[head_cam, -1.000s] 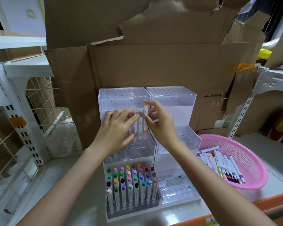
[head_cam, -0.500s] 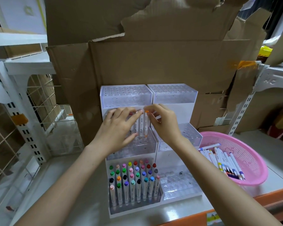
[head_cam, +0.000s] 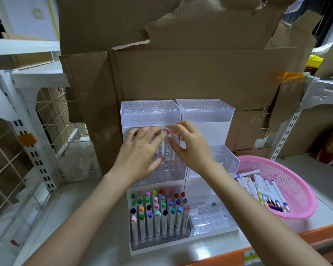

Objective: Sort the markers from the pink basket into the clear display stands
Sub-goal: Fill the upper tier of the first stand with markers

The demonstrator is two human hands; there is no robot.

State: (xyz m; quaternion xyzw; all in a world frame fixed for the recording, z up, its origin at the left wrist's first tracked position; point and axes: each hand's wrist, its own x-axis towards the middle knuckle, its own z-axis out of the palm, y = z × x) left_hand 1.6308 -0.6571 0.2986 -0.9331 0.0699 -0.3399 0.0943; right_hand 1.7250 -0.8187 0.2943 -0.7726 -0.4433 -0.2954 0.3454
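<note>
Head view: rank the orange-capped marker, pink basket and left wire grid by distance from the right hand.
1. orange-capped marker, at the right hand fingertips
2. pink basket, on the right
3. wire grid, far left, beyond the left hand

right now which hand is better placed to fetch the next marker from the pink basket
Right, probably: the right hand is nearer the pink basket, right of the stands; the left hand would cross over.

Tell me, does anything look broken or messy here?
Yes. The cardboard behind the clear display stands has a ragged, torn top edge. The markers in the pink basket lie in a loose pile, not yet sorted.
</note>
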